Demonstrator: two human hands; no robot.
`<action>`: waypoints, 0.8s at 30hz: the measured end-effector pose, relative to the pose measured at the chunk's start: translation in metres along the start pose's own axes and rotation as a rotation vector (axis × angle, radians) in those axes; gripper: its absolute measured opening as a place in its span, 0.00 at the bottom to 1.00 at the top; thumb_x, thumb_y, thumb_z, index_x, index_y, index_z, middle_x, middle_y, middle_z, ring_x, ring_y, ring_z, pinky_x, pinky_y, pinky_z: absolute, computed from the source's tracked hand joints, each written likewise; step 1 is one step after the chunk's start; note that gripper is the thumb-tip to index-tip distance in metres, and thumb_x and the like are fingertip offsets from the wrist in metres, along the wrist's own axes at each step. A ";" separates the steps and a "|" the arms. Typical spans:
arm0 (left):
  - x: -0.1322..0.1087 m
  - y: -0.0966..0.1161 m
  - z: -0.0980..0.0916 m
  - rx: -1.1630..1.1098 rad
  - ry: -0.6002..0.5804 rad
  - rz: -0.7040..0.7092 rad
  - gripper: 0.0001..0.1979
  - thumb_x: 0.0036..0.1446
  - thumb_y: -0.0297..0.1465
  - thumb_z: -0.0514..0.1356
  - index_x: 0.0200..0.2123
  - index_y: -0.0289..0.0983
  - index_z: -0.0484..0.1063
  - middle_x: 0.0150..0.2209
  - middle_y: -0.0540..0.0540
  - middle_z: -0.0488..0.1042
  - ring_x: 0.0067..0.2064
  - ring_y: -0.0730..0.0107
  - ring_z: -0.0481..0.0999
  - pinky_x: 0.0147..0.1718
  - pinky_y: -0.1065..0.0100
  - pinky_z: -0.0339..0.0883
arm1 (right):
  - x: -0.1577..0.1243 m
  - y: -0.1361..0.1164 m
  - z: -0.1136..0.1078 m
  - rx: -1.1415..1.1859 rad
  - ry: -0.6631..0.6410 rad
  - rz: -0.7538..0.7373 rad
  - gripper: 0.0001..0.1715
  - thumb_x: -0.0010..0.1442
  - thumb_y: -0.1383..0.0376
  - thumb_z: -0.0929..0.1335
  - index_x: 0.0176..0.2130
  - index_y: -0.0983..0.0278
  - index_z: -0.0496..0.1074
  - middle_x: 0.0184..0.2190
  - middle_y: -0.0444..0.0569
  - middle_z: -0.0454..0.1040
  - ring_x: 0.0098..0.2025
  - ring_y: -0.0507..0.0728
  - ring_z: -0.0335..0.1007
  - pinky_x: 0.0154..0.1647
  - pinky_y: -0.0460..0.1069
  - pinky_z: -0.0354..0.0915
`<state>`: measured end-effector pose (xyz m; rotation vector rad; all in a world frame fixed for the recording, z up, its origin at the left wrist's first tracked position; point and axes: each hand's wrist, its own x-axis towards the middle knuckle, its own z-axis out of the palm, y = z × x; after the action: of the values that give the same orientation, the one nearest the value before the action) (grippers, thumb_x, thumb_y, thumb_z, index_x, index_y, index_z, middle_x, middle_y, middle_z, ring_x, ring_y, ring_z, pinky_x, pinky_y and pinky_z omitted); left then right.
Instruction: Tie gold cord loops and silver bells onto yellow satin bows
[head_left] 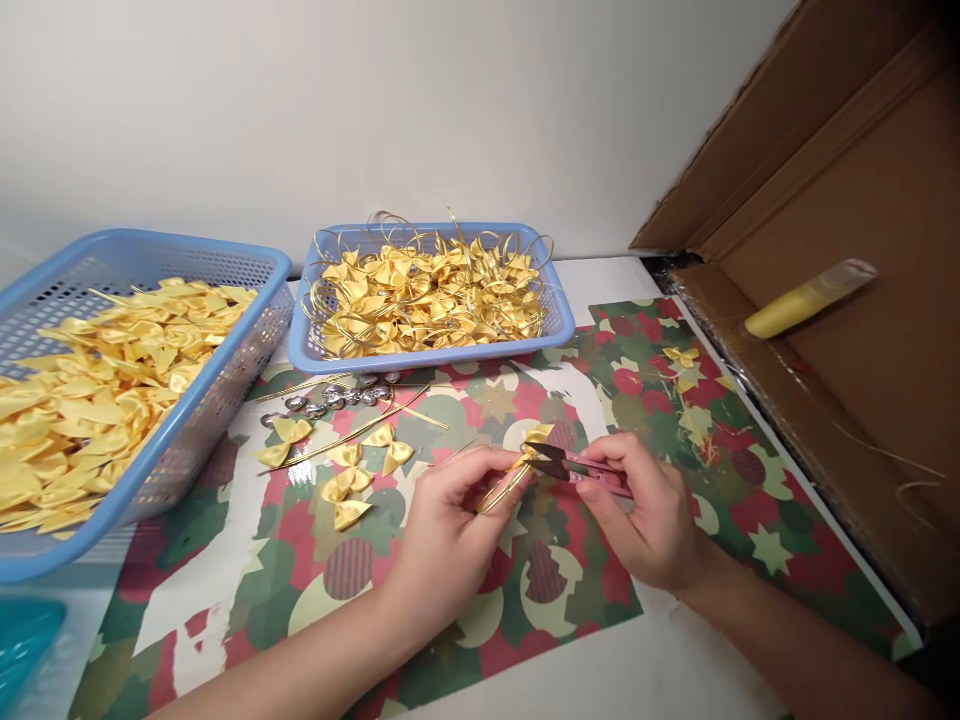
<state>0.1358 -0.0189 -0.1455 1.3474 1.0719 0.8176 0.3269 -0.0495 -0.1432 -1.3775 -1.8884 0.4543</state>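
Between the fingers of my left hand (465, 520) is a yellow satin bow (538, 436) with a looped gold cord (504, 490) hanging from it. My right hand (645, 510) grips a pair of pink-handled thread snips (574, 463). Their dark blades point left and reach the bow at my left fingertips; whether they touch the cord I cannot tell. Left of my hands, several loose yellow bows (347, 482) lie on the patterned paper, near strands of gold cord (337, 440) and a cluster of silver jingle bells (334, 397).
A blue basket (431, 362) of corded bows stands at the back. Another blue basket (172, 440) full of yellow bows is on the left, with a teal container (26, 640) below it. Cardboard (840, 400) walls the right side, holding a clear tube (810, 298). Trimmings (697, 425) lie nearby.
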 end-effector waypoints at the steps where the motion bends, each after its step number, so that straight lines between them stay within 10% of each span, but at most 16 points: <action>1: 0.000 0.000 0.000 0.009 0.001 0.011 0.07 0.59 0.34 0.59 0.35 0.39 0.77 0.30 0.48 0.75 0.29 0.73 0.69 0.27 0.74 0.62 | -0.001 0.000 0.000 0.013 -0.005 0.013 0.04 0.63 0.68 0.63 0.40 0.60 0.62 0.25 0.42 0.72 0.22 0.50 0.69 0.22 0.43 0.66; 24: 0.000 -0.001 0.000 -0.004 0.028 0.078 0.07 0.59 0.32 0.59 0.34 0.40 0.78 0.28 0.51 0.76 0.27 0.76 0.69 0.25 0.76 0.62 | -0.001 -0.002 0.004 0.099 0.046 0.013 0.04 0.63 0.71 0.62 0.39 0.62 0.63 0.23 0.38 0.66 0.20 0.45 0.61 0.20 0.40 0.59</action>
<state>0.1359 -0.0195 -0.1460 1.3850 1.0437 0.8986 0.3225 -0.0508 -0.1454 -1.3243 -1.7967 0.5112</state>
